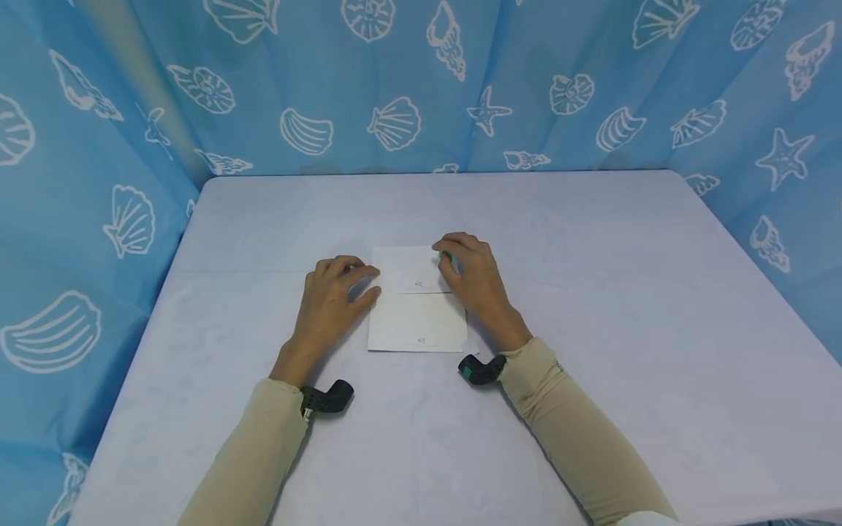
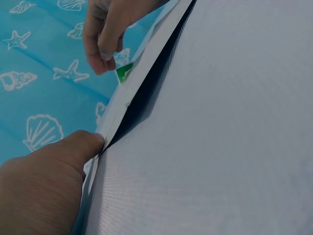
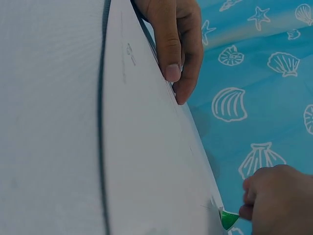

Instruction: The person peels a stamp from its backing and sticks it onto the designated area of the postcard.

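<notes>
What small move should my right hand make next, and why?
Perhaps your right hand could press the small green piece flat onto the creased white card: it juts up at the card's edge, in those fingertips, while your left hand is at the opposite edge.

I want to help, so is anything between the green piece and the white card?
Nothing that I can see. The right hand pinches the green piece by the white card's upper right corner, and the left hand is at the card's left edge, out of the way.
</notes>
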